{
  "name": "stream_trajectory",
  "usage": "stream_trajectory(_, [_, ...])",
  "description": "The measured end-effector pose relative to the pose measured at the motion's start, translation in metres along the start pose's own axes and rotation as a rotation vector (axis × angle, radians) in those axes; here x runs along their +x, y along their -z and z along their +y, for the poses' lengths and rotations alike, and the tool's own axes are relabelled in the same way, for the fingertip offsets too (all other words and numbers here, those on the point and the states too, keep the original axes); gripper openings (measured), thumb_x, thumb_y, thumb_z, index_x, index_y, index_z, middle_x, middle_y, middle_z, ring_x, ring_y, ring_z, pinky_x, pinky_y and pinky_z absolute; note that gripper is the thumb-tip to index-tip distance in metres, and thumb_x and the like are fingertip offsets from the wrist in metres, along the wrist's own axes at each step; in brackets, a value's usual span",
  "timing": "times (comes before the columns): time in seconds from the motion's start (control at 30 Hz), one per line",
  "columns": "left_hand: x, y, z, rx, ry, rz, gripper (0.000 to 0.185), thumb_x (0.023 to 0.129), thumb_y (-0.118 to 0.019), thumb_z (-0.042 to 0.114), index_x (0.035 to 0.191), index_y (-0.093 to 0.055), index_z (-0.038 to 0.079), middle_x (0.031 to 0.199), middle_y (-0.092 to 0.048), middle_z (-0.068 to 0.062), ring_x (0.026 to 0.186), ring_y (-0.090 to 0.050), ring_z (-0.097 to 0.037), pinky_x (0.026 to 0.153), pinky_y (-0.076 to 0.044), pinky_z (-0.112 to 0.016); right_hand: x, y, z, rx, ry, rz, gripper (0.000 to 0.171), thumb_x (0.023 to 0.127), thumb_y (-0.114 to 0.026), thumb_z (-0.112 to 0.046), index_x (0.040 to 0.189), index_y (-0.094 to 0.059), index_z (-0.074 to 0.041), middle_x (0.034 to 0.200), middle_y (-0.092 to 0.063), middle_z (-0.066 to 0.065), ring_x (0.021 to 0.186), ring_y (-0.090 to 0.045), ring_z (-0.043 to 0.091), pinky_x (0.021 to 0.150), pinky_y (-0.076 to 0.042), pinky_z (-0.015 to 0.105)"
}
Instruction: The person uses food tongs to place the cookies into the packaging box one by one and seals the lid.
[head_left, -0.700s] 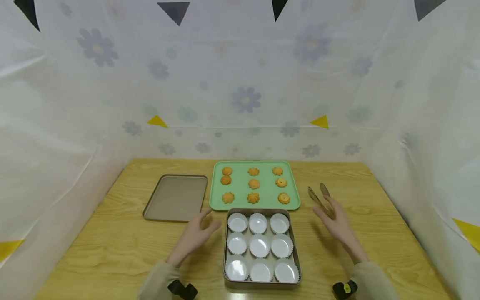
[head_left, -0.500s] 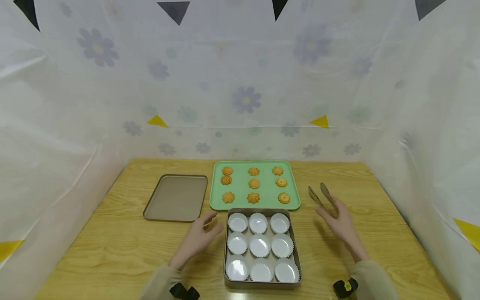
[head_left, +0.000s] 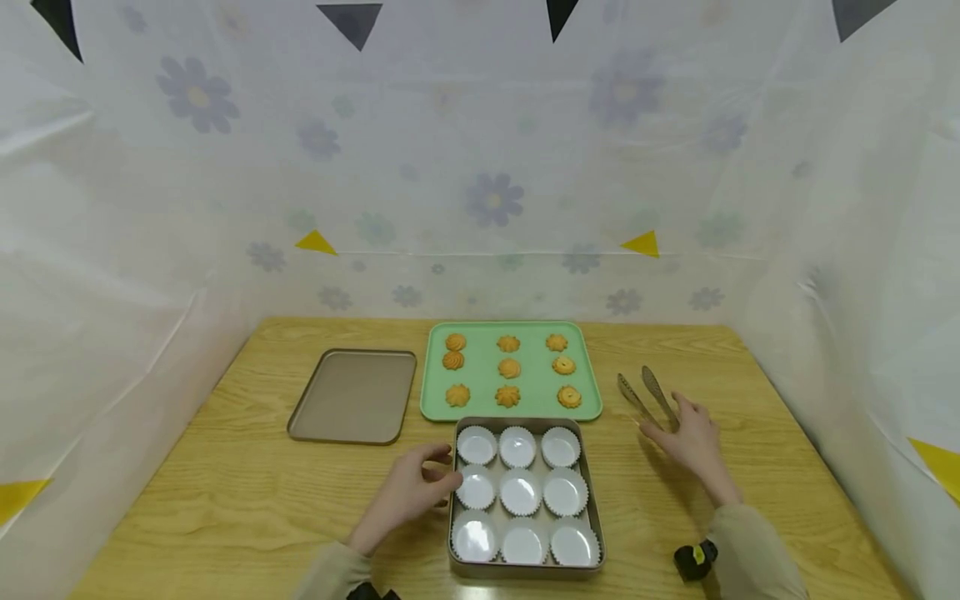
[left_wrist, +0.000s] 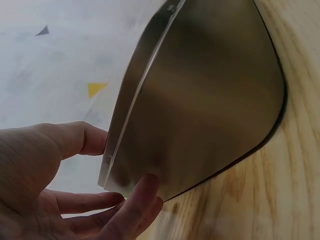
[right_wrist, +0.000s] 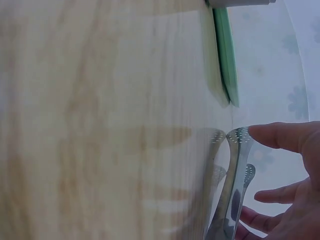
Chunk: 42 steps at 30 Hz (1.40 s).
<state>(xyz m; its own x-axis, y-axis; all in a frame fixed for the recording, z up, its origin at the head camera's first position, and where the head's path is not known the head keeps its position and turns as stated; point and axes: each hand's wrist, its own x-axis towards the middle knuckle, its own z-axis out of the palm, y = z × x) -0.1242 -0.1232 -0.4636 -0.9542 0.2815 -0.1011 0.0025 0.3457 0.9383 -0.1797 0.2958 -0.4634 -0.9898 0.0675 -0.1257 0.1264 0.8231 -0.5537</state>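
Observation:
A metal tin (head_left: 525, 571) with several white paper cups (head_left: 520, 492) sits at the table's front. My left hand (head_left: 448, 468) is at its left wall; in the left wrist view a finger of the left hand (left_wrist: 122, 165) reaches over the tin's (left_wrist: 200, 90) rim while the thumb presses the outer wall. Metal tongs (head_left: 647, 393) lie to the right of the tin. My right hand (head_left: 663, 417) hovers over their handle end with straight, spread fingers. In the right wrist view the tongs (right_wrist: 235, 185) lie just under the right hand (right_wrist: 255, 170).
A green tray (head_left: 427, 400) with several cookies (head_left: 509, 367) lies behind the tin; its edge (right_wrist: 227, 60) shows in the right wrist view. A brown tray (head_left: 352, 396) with nothing on it lies at the left. Flowered plastic sheets wall in the wooden table (head_left: 225, 500).
My left hand slid right from the bare table to the tin's left wall. My right hand moved a little right and forward over the tongs' handles.

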Motion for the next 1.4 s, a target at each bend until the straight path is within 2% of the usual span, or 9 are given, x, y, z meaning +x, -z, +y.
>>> stream_trajectory(0.33, [-0.006,-0.005,0.006,0.072,-0.003,0.017,0.056,0.084,-0.072,0.011,0.133,-0.055,-0.012,0.130,-0.061,-0.031,0.089,-0.073,-0.027,0.067,-0.060,-0.022,0.005,0.003,0.002,-0.051,-0.018,-0.061,0.091,0.096,-0.063,-0.035,0.150,-0.016,0.020,0.143,-0.023,0.052,0.128,-0.023,0.073,0.103,-0.029,0.080])
stream_trajectory(0.47, [-0.007,-0.005,0.007,0.087,-0.009,0.023,0.055,0.083,-0.071,0.010,0.132,-0.057,-0.011,0.130,-0.062,-0.031,0.090,-0.074,-0.028,0.068,-0.060,-0.022,0.007,0.003,0.003,-0.100,0.010,-0.058,0.086,0.095,-0.062,-0.034,0.146,-0.024,0.023,0.136,-0.033,0.052,0.124,-0.033,0.069,0.102,-0.034,0.076])
stream_trajectory(0.53, [-0.008,-0.006,0.007,0.086,-0.010,0.027,0.055,0.083,-0.071,0.009,0.132,-0.057,-0.011,0.130,-0.062,-0.031,0.090,-0.074,-0.029,0.069,-0.061,-0.024,0.009,0.003,0.005,-0.128,0.033,-0.043,0.078,0.094,-0.063,-0.034,0.139,-0.036,0.023,0.125,-0.044,0.049,0.113,-0.045,0.062,0.094,-0.043,0.069])
stream_trajectory(0.63, [-0.008,-0.007,0.007,0.076,-0.010,0.035,0.055,0.082,-0.070,0.008,0.133,-0.057,-0.011,0.130,-0.062,-0.031,0.091,-0.074,-0.030,0.069,-0.062,-0.026,0.012,0.002,0.007,-0.147,0.051,-0.019,0.059,0.092,-0.065,-0.033,0.116,-0.052,0.019,0.103,-0.055,0.038,0.088,-0.055,0.045,0.072,-0.050,0.052])
stream_trajectory(0.77, [-0.008,-0.008,0.005,0.056,-0.010,0.040,0.056,0.082,-0.069,0.007,0.133,-0.056,-0.011,0.130,-0.061,-0.032,0.093,-0.074,-0.032,0.070,-0.063,-0.027,0.018,0.002,0.009,-0.145,0.057,-0.012,0.044,0.093,-0.065,-0.032,0.095,-0.055,0.010,0.083,-0.056,0.023,0.070,-0.051,0.029,0.056,-0.043,0.036])
stream_trajectory(0.97, [-0.009,-0.010,0.004,0.040,-0.008,0.043,0.055,0.082,-0.069,0.005,0.133,-0.056,-0.012,0.130,-0.060,-0.033,0.094,-0.074,-0.034,0.070,-0.063,-0.027,0.019,0.000,0.012,-0.137,0.077,-0.010,0.033,0.097,-0.062,-0.025,0.088,-0.053,0.005,0.071,-0.048,0.012,0.061,-0.045,0.022,0.052,-0.036,0.030])
stream_trajectory(1.13, [-0.009,-0.010,0.003,0.034,-0.008,0.048,0.055,0.081,-0.068,0.004,0.132,-0.056,-0.011,0.130,-0.060,-0.033,0.095,-0.074,-0.036,0.070,-0.063,-0.027,0.017,0.002,0.012,-0.117,0.075,-0.024,0.034,0.099,-0.058,-0.026,0.094,-0.053,0.008,0.072,-0.048,0.011,0.061,-0.045,0.021,0.052,-0.037,0.030])
stream_trajectory(1.27, [-0.009,-0.010,0.003,0.030,-0.009,0.053,0.054,0.081,-0.068,0.004,0.132,-0.057,-0.011,0.131,-0.060,-0.033,0.095,-0.074,-0.036,0.070,-0.063,-0.026,0.015,0.003,0.010,-0.110,0.085,-0.021,0.048,0.101,-0.056,-0.028,0.115,-0.051,0.017,0.079,-0.058,0.017,0.065,-0.051,0.021,0.053,-0.041,0.031])
stream_trajectory(1.4, [-0.009,-0.010,0.004,0.042,-0.010,0.061,0.054,0.081,-0.068,0.004,0.132,-0.058,-0.010,0.131,-0.060,-0.032,0.095,-0.074,-0.035,0.069,-0.063,-0.027,0.013,0.002,0.007,-0.112,0.113,0.016,0.059,0.101,-0.057,-0.032,0.130,-0.048,0.019,0.095,-0.067,0.027,0.074,-0.061,0.027,0.059,-0.051,0.038])
